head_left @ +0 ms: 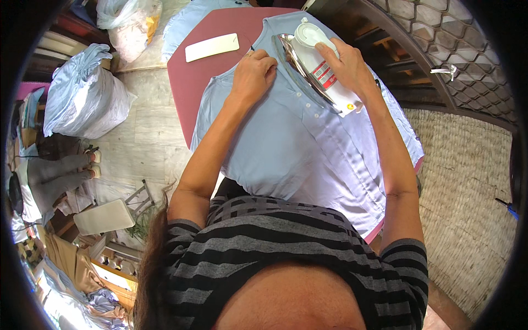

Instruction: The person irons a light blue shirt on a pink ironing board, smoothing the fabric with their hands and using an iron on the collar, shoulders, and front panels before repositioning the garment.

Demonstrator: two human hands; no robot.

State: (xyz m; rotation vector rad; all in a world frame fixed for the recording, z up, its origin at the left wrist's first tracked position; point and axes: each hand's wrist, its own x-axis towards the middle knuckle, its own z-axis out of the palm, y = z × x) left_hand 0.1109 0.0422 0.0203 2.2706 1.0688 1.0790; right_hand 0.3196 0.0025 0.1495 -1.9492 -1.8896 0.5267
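Note:
A light blue shirt with small white buttons lies spread over a dark red ironing board. My right hand is closed around the handle of a white clothes iron with a shiny metal soleplate and a red label. The iron is tipped on the shirt's upper right part beside the button line, some of its metal face showing. At the shirt's upper left edge, my left hand has its fingers curled on the cloth. What lies under those fingers is partly hidden.
A white flat rectangular piece rests on the board's far left. Full bags and a plastic bag stand on the floor at left. Another person's legs show there, near a small stool. A metal lattice gate borders the right.

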